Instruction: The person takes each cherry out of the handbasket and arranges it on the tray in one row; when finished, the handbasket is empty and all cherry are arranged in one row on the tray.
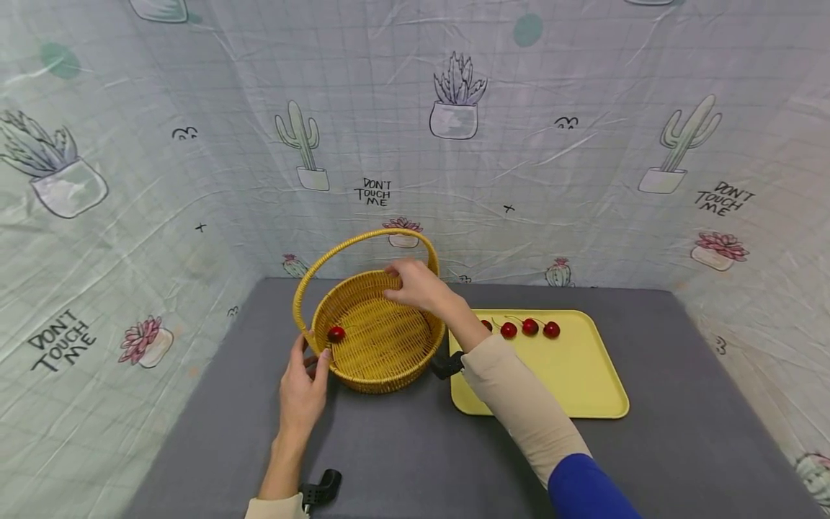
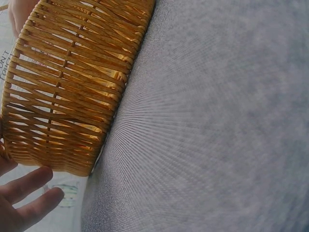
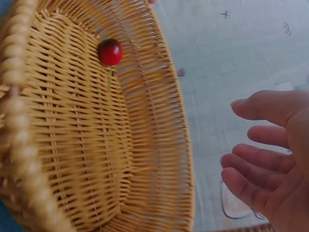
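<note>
A round yellow wicker basket [image 1: 376, 375] with a tall hoop handle [image 1: 363, 236] stands on the grey table. One red cherry [image 1: 336, 334] with a thin stem lies inside it, near the left wall. At the basket's left side my left hand [image 1: 303, 389] holds the rim by the handle's base; the left wrist view has some of its fingers [image 2: 41, 205] sticking out past the weave. Over the basket's far right part is my right hand [image 1: 421, 285]. In the right wrist view its fingers [image 3: 253, 188] are loosely bent, with nothing between them and the thumb.
To the right of the basket lies a yellow tray [image 1: 583, 393], partly covered by my right forearm. Several cherries [image 1: 530, 327] sit in a row near its far edge. Behind the table hangs a printed cloth [image 1: 506, 166] with cactus drawings.
</note>
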Demonstrator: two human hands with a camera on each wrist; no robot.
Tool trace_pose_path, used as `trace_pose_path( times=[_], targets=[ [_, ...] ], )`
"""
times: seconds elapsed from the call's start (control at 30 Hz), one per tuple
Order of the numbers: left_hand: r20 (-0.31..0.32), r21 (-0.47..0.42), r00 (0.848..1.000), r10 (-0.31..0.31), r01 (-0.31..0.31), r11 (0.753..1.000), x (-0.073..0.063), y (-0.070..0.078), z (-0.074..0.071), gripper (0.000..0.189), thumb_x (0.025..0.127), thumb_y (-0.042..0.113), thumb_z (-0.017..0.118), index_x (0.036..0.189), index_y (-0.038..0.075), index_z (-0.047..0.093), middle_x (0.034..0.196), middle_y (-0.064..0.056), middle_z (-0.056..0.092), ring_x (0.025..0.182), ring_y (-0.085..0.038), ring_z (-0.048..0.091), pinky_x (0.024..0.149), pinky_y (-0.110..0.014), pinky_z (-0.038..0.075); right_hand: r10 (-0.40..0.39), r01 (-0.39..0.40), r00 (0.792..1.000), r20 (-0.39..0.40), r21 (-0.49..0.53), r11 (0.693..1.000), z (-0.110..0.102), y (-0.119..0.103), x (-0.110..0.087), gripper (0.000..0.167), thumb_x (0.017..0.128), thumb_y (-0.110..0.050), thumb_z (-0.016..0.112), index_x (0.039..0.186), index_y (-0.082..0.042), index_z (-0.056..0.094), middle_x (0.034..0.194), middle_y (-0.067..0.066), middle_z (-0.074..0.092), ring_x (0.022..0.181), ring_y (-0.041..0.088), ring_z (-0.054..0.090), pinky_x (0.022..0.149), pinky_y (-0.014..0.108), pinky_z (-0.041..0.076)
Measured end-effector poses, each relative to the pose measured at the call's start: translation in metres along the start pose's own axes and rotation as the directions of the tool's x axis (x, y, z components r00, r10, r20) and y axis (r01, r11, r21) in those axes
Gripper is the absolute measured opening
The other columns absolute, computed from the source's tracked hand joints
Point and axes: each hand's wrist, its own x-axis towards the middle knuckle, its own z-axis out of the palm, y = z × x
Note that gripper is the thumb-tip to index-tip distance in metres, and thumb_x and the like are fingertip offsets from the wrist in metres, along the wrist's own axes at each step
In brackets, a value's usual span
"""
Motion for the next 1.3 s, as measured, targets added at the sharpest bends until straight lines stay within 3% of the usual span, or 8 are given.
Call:
trace_pose_path(
  times=[0.2,0.5,0.73,1.3],
  targets=[
    [-0.003,0.004,1.000,0.006,-0.006,1.000,0.000,0.001,-0.001,0.059,0.104,0.040,0.052,0.155,0.016,0.035,0.153,-0.013,0.047,0.116,-0.034,0.066,0.088,-0.051,0.059,0.019,-0.018,0.998,0.063,-0.020,1.000,0.015,-0.005,0.019,0.047,0.097,-0.028,0.067,0.138,-0.007,0.056,0.133,0.013,0.060,0.122,0.027,0.058,0.101,0.041,0.052],
    [0.005,0.010,1.000,-0.003,0.003,1.000,0.001,0.000,-0.004,0.062,0.104,0.043,0.052,0.155,0.013,0.034,0.153,-0.014,0.047,0.116,-0.037,0.065,0.088,-0.053,0.059,-0.007,0.004,0.991,0.131,0.022,1.000,0.050,-0.010,0.043,0.048,0.098,-0.023,0.067,0.140,-0.004,0.055,0.138,0.014,0.059,0.126,0.026,0.057,0.104,0.040,0.051],
    [0.020,0.019,1.000,-0.010,0.009,1.000,0.001,0.001,-0.003,0.064,0.104,0.045,0.050,0.156,0.013,0.032,0.154,-0.015,0.046,0.117,-0.037,0.065,0.088,-0.053,0.059,0.006,-0.003,0.985,0.174,-0.020,1.000,0.071,-0.016,0.057,0.044,0.098,-0.021,0.066,0.139,-0.008,0.057,0.137,0.009,0.060,0.126,0.022,0.058,0.103,0.037,0.052],
    [0.017,0.023,1.000,-0.004,0.004,1.000,0.001,0.000,-0.003,0.062,0.104,0.045,0.050,0.155,0.015,0.033,0.153,-0.013,0.047,0.116,-0.036,0.066,0.087,-0.053,0.059,-0.053,0.091,0.928,0.368,-0.086,0.992,0.094,-0.039,0.073,0.034,0.098,-0.023,0.067,0.129,-0.011,0.065,0.128,0.004,0.066,0.116,0.017,0.063,0.095,0.031,0.055]
  ],
)
